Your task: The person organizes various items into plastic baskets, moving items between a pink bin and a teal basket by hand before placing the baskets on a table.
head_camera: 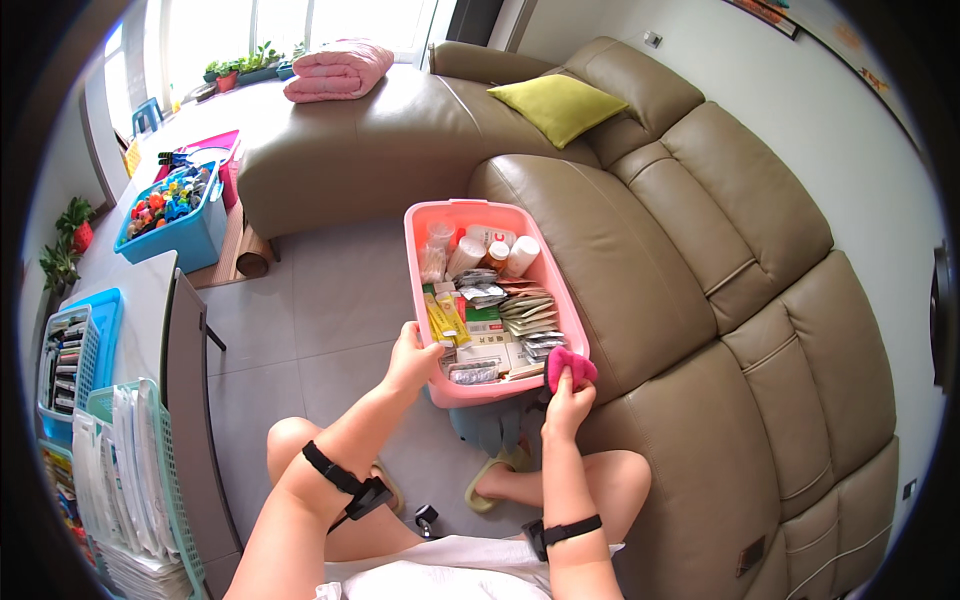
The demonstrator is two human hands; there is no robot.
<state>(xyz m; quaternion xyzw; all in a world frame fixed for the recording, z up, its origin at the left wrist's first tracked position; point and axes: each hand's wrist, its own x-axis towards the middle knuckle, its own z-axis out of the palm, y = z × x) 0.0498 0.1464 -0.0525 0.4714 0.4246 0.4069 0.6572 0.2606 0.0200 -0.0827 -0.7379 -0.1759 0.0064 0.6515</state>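
In front of me is a pink plastic storage bin (415, 247) packed with medicines. My left hand (412, 358) grips its near left rim. With my right hand (570, 405) I pinch a magenta cloth (570, 366) against the near right corner. White bottles (523, 255), an amber bottle (496, 256) and a bundle of cotton swabs (433, 262) stand at the far end. Closer lie yellow sachets (444, 319), a stack of pale packets (529, 311), white medicine boxes (484, 354) and a blister pack (473, 373). A blue-grey object (484, 427) shows partly beneath the bin.
A brown leather sofa (600, 277) curves along the right, holding a yellow-green cushion (559, 106) and a folded pink quilt (341, 69). At left, a cabinet (191, 375) bears baskets (169, 480). Beyond it stands a blue toy bin (187, 240).
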